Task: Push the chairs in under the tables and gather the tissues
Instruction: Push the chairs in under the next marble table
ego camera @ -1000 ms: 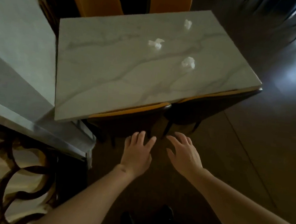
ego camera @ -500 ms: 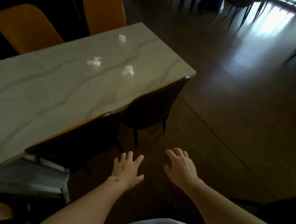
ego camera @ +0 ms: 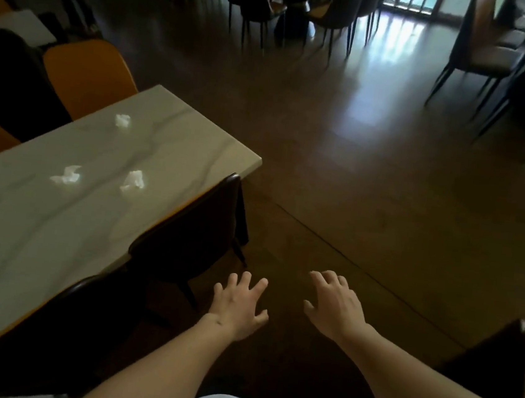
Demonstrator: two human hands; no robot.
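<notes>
A marble-topped table (ego camera: 39,240) fills the left of the head view. Three crumpled white tissues lie on it: one near the far edge (ego camera: 123,121), one at mid-left (ego camera: 66,175), one beside it (ego camera: 133,180). Two dark chairs stand tucked against the table's near side, one (ego camera: 192,233) by the corner and one (ego camera: 57,316) closer to me. My left hand (ego camera: 238,305) hovers over the floor just right of the chairs, fingers spread, holding nothing. My right hand (ego camera: 336,305) hangs beside it, fingers loosely spread, also holding nothing.
Orange chairs (ego camera: 86,78) stand at the table's far side. Another dark chair back (ego camera: 497,356) shows at the lower right. More dark chairs (ego camera: 336,9) and tables fill the back of the room. Brown floor (ego camera: 354,176) stretches between.
The view has swung right and up, showing more floor and the room's far end. Both hands have drawn back from the two dark chairs and stayed open.
</notes>
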